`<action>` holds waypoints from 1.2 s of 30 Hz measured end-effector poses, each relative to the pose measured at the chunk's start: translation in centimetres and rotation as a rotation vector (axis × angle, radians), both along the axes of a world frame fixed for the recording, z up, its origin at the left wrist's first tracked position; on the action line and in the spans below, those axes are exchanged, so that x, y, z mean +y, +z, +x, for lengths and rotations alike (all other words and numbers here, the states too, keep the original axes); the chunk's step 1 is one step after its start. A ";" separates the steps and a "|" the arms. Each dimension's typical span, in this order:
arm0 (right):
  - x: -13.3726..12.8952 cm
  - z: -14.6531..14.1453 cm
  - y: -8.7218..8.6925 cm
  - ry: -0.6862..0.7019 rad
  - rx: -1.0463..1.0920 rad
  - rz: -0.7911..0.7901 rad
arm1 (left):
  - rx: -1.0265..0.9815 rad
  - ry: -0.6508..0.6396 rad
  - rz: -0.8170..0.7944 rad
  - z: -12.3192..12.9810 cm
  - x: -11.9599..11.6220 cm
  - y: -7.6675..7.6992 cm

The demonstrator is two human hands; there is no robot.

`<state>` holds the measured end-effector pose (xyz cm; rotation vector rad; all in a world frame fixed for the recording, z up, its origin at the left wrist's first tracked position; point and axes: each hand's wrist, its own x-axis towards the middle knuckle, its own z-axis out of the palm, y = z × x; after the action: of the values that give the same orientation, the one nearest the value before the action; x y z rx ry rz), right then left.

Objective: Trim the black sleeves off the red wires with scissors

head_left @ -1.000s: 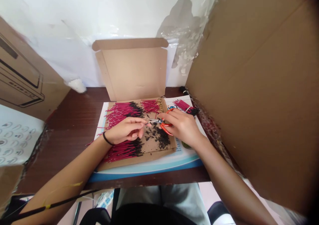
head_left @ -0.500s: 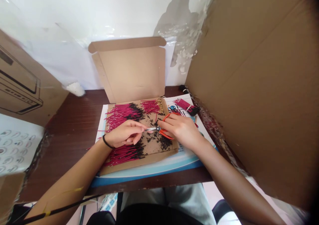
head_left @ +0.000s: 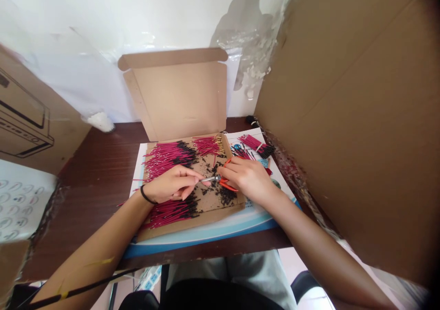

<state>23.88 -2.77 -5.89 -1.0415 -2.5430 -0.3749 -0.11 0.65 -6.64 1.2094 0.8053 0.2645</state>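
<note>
My right hand point(head_left: 245, 176) is wrapped round the orange handles of small scissors point(head_left: 224, 178), whose blades point left. At the blade tips is my left hand point(head_left: 177, 183), its thumb and forefinger pinched on something too small to make out. Under both hands lies an opened cardboard box point(head_left: 211, 216). Its left side holds red wires with black ends point(head_left: 168, 156) in a thick layer, partly hidden by my left hand. Shorter red pieces with gold-coloured tips point(head_left: 208, 145) lie at the back. Black scraps point(head_left: 227, 196) are scattered beneath the scissors.
The box's lid point(head_left: 182, 99) stands upright at the back. A tied bundle of red wires point(head_left: 256, 146) rests on a printed sheet point(head_left: 275, 209) to the right. Tall cardboard point(head_left: 343, 117) walls the right side. A white object point(head_left: 101, 121) sits at the back left.
The scissor blades look closer together than before. Both hands have stayed almost in place, and the view has shifted slightly.
</note>
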 end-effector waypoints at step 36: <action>-0.1 0.1 0.5 0.027 0.036 -0.049 | 0.013 0.086 -0.062 0.5 -0.3 0.1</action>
<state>23.96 -2.84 -5.40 -1.0213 -2.5438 -0.2851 0.43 0.31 -6.54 1.1206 0.8716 0.2999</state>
